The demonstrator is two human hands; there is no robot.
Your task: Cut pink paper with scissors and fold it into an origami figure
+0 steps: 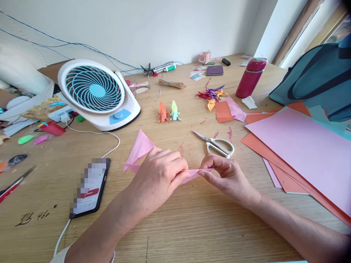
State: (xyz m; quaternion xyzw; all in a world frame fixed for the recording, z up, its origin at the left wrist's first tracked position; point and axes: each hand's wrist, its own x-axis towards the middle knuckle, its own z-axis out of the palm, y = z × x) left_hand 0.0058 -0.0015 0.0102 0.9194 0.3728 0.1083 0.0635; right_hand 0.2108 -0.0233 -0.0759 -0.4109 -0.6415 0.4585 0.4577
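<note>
A folded piece of pink paper (192, 174) spans the gap between my two hands, just above the wooden table. My left hand (164, 170) pinches it near its middle, thumb against the bent fingers, and covers part of it. At the paper's right end, my right hand (223, 177) grips the narrow tip between thumb and forefinger. Behind my left hand a pink triangular flap (141, 145) rises; whether it belongs to the same sheet is hidden. White-handled scissors (215, 143) lie just beyond my right hand, blades pointing left.
A white fan (95, 91) stands back left, with a phone (91, 188) on a cable nearer me. Small orange (163, 112) and green (174, 111) paper figures stand mid-table. Paper sheets (301, 149), a red bottle (251, 77) and a teal bag (309, 80) occupy the right.
</note>
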